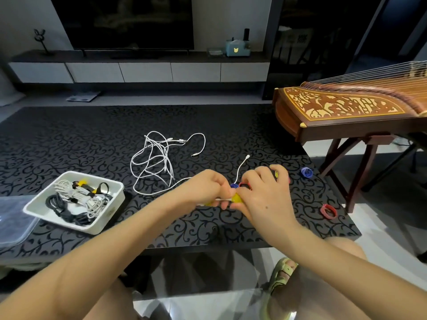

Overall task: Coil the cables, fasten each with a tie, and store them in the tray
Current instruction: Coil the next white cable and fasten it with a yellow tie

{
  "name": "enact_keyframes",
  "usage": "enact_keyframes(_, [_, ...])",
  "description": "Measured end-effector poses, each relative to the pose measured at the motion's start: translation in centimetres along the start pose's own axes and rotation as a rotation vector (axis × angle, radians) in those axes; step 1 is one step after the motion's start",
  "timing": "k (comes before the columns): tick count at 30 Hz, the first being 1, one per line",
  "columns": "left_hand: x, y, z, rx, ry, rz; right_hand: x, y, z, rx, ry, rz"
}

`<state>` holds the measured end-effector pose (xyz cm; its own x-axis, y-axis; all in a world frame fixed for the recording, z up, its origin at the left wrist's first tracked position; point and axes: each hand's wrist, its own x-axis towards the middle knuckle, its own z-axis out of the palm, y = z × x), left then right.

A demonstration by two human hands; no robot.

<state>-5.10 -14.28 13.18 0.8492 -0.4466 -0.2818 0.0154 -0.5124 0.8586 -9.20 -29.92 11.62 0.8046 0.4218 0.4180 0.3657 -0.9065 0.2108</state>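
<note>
My left hand (208, 188) and my right hand (263, 192) meet at the middle of the table, both pinching a yellow tie (236, 198) wrapped on a white cable (240, 168). The cable runs between my hands and its free plug end points up to the right. A loose tangle of white cables (157, 158) lies behind my left hand. The white tray (111, 213) at the left holds several coiled black and white cables fastened with ties.
Spare ties lie near my right hand: a blue one (306, 172), a red one (328, 210), and blue and red ones partly hidden between my hands. A clear lid (13, 218) sits left of the tray. A wooden zither (346, 109) stands at right.
</note>
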Motion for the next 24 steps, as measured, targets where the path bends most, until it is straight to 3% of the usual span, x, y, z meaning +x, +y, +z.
enact_keyframes(1, [0.2, -0.2, -0.7, 0.059, -0.01, 0.013, 0.0, -0.2, 0.9, 0.033, 0.059, -0.024])
enact_keyframes(3, [0.6, -0.6, -2.2, 0.408, 0.062, 0.066, 0.2, -0.8, 2.7, 0.094, 0.054, -0.06])
enact_keyframes(5, [0.2, -1.5, -4.4, 0.621, 0.283, 0.135, 0.7, -1.5, 4.4, 0.203, -0.116, 0.012])
enact_keyframes(7, [-1.0, -2.6, -7.4, 0.404, 0.527, 0.157, 1.3, -2.2, 5.9, 0.339, -0.293, 0.141])
enact_keyframes(9, [-2.5, -4.6, -10.3, 0.111, 0.728, 0.129, 2.4, -3.3, 7.0, 0.462, -0.318, 0.209])
enact_keyframes(18, [-10.7, -17.4, -17.6, -0.14, 1.185, -0.23, 13.4, -17.3, 6.5, 0.689, -0.408, 0.157])
enact_keyframes(20, [-11.9, -20.0, -18.7, -0.134, 1.214, -0.296, 16.2, -21.0, 7.0, 0.603, -0.419, 0.083])
enact_keyframes(24, [-12.2, -22.3, -18.6, 0.211, 1.179, -0.403, 20.2, -26.0, 8.8, 0.392, -0.372, 0.0])
